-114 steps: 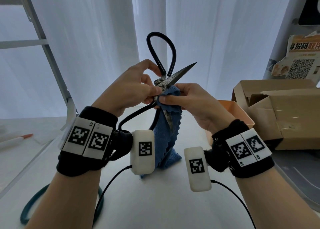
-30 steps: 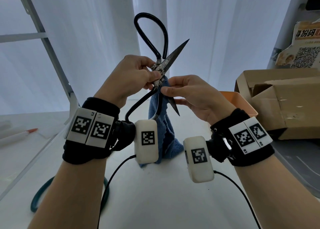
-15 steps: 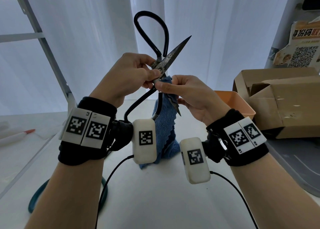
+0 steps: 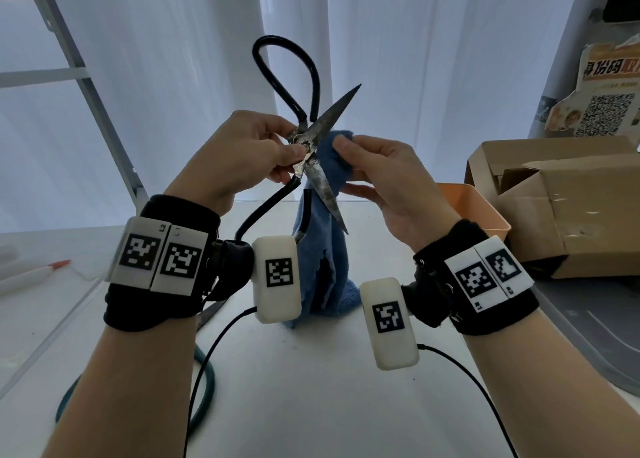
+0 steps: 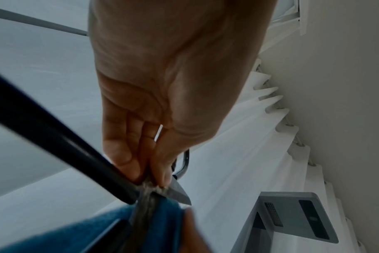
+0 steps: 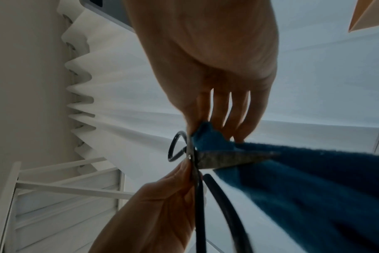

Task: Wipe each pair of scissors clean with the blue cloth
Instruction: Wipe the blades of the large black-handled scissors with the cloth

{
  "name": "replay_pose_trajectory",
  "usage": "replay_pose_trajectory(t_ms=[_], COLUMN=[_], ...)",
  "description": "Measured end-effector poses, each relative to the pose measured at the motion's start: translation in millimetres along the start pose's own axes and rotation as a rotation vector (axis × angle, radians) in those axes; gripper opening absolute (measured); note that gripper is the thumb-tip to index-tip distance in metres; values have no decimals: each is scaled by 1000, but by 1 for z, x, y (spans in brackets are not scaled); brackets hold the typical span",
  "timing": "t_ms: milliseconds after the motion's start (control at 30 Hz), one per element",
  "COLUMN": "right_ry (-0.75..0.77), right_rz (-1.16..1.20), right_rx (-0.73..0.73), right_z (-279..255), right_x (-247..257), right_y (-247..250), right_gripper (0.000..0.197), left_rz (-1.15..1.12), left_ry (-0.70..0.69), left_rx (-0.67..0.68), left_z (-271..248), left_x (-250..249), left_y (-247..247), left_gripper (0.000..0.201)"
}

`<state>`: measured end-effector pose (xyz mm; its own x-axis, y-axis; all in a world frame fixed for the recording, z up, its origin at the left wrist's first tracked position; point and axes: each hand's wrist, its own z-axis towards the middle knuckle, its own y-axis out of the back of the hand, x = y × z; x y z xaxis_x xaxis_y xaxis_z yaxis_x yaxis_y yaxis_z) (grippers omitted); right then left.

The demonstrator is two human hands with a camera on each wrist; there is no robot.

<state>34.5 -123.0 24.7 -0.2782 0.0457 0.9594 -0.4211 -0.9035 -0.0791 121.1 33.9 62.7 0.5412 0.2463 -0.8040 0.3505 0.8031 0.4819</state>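
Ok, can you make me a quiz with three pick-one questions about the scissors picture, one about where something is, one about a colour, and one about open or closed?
1. Where does the left hand hold the scissors?
A. at a blade tip
B. at the pivot where the blades cross
C. at the top of a handle loop

2. What colour is the cloth?
A. blue
B. red
C. yellow

3. How are the scissor blades?
A. shut together
B. spread open
C. taken apart in two pieces

Answers:
1 B: the thumb and fingers pinch the rusty pivot, seen in the head and left wrist views.
2 A: the cloth hanging from the right hand is plainly blue.
3 B: one blade points up and to the right, the other down, making an X.
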Motion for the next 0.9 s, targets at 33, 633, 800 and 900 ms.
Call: replay_pose_trajectory(t_ms=[33,633,800,900], right_ry=[-20,-38,-20,-32], right_rz=[-8,-110,-67,-69], right_rx=[24,215,171,188], right_z=[-1,3,3,1], right_x=[2,2,0,0], right_y=[0,9,8,6], right_gripper=[29,2,3,1], left_rz=[3,-50,0,-2], left_ry=[0,-51,-40,-41], left_rx=[-9,-62,29,1], left_z=[0,1,-1,-1], left_x=[1,-5,-8,-7], left_y=[0,-8,-12,-11], left_gripper=[11,8,8,7])
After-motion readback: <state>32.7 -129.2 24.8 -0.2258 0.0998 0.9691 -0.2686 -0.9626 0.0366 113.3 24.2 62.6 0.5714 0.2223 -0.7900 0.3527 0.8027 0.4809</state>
